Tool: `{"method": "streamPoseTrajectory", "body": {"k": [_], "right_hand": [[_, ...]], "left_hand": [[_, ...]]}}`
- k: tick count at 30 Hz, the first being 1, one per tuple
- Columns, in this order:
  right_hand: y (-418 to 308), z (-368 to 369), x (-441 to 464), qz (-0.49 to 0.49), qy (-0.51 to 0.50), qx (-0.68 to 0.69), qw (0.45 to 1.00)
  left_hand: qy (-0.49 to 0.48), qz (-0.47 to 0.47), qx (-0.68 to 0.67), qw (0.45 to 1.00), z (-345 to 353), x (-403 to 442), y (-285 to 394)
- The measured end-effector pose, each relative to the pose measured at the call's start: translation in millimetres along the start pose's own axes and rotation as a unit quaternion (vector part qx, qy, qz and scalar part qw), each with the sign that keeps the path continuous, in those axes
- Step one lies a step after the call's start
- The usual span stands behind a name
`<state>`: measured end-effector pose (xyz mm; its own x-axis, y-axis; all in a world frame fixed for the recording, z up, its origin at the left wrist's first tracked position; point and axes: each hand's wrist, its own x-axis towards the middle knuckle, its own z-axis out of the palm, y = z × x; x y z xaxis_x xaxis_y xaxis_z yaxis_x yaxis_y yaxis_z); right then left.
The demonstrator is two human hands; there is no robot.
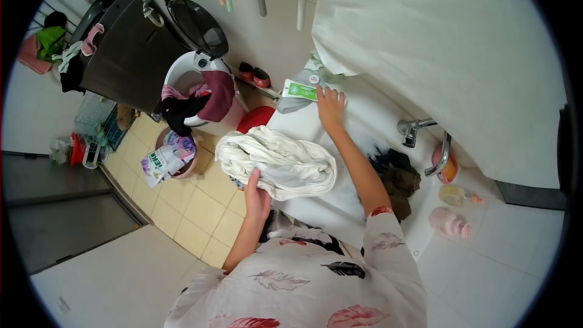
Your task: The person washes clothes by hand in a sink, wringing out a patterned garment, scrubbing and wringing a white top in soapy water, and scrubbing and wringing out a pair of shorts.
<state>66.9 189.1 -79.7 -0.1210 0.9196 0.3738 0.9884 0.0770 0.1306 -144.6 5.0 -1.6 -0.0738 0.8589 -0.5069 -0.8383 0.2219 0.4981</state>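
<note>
Bundled white cloth (pixel 279 161), well left of the faucet (pixel 410 133), lies in the left hand (pixel 258 197), thumb uppermost. The right hand (pixel 330 108) touches a green-and-white packet (pixel 300 90); whether it grips is unclear. Supporting the loose folds from beneath should limit slipping. White basin (pixel 347 201) below the faucet; beige tiled floor (pixel 195 209) farther left.
</note>
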Motion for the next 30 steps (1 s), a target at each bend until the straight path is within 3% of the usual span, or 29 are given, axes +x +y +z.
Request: {"method": "streamPoseTrajectory", "body": {"k": [6, 8, 10, 15, 16, 17, 19, 20, 22, 23, 25, 26, 28, 29, 30], "right_hand": [[11, 6, -2, 0.002, 0.024, -0.025, 0.999], [11, 8, 2, 0.062, 0.017, -0.01, 0.998], [10, 5, 0, 0.062, 0.021, 0.011, 0.998], [12, -53, -10, 0.049, 0.028, 0.105, 0.993], [23, -65, -18, 0.063, -0.129, 0.343, 0.928], [33, -77, -30, 0.072, -0.274, 0.553, 0.784], [41, -105, -70, 0.145, -0.348, 0.674, 0.636], [38, -122, -88, 0.148, -0.341, 0.673, 0.64], [28, -154, -116, 0.075, -0.282, 0.8, 0.524], [25, -160, -116, 0.076, -0.278, 0.799, 0.527], [16, -170, -120, 0.111, -0.252, 0.754, 0.596], [13, -170, -118, 0.117, -0.245, 0.755, 0.597], [16, -164, -106, 0.041, -0.171, 0.679, 0.713], [20, -160, -100, 0.051, -0.162, 0.675, 0.717], [23, -155, -92, 0.087, -0.128, 0.715, 0.682]], "left_hand": [[-0.011, 0.012, 0.017, 1.0, 6, -2, 2], [-0.016, 0.014, 0.015, 1.0, 8, 0, 3], [-0.025, 0.011, 0.018, 0.999, 9, -1, 4], [-0.041, 0.005, 0.009, 0.999, 16, 0, 10], [-0.041, -0.004, 0.004, 0.999, 18, 1, 12], [-0.041, -0.013, 0.0, 0.999, 18, 1, 13], [-0.059, -0.022, -0.017, 0.998, 19, 1, 15], [-0.07, -0.03, -0.039, 0.996, 19, 2, 17], [-0.092, -0.052, -0.052, 0.993, 19, 4, 21], [-0.112, -0.07, -0.06, 0.989, 29, 2, 27], [-0.132, -0.088, -0.047, 0.986, 51, -3, 35], [-0.136, -0.094, -0.042, 0.985, 58, 0, 36], [-0.144, -0.11, -0.004, 0.983, 74, 10, 35], [-0.154, -0.126, -0.013, 0.98, 84, 15, 38], [-0.172, -0.132, -0.006, 0.976, 94, 24, 42]]}}
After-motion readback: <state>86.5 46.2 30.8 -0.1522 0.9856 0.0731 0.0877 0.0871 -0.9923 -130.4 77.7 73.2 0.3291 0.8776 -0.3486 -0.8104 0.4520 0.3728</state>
